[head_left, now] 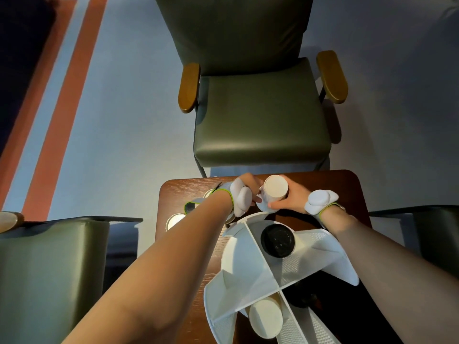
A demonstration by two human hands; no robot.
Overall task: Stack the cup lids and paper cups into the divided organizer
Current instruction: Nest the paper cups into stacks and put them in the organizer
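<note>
Beyond the organizer, both hands' grip on a paper cup, left hand, right hand

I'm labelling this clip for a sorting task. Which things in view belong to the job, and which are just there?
Job:
white divided organizer
black cup lids in it
paper cups in it
paper cup, held by left hand and right hand
loose cup on the table

Just there:
wooden table
green armchair

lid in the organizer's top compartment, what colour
Black lid, lying in the white organizer; head view shows it best.
</note>
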